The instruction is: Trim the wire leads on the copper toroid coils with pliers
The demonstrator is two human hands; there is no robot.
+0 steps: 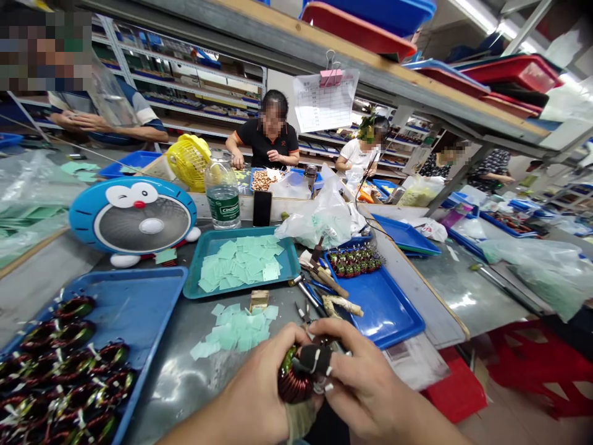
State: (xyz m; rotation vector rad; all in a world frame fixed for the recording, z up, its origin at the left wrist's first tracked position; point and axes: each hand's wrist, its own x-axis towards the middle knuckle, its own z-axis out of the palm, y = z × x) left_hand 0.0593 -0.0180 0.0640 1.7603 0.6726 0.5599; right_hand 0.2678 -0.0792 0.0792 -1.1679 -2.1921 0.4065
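A ring-shaped coil (294, 381) wound with dark red-brown wire, green at its top, is held low in front of me. My left hand (264, 386) wraps round its left side, with a pale band of tape or cloth on one finger. On the coil's right side, my right hand (365, 371) is closed with its fingers bent against it. A black wrap (315, 358) with a white band covers a fingertip there. What the right fingertips pinch is partly hidden. Pale green paper squares (241, 330) and a small wooden block (259, 300) lie just beyond my hands.
Several similar coils fill a blue tray (160, 315) at left. A teal tray (194, 281) holds green squares. Pliers (303, 312) and wooden-handled tools (331, 281) lie beside a blue tray (389, 309) with smaller coils. A blue fan (139, 216) and bottle (223, 201) stand behind; people sit opposite.
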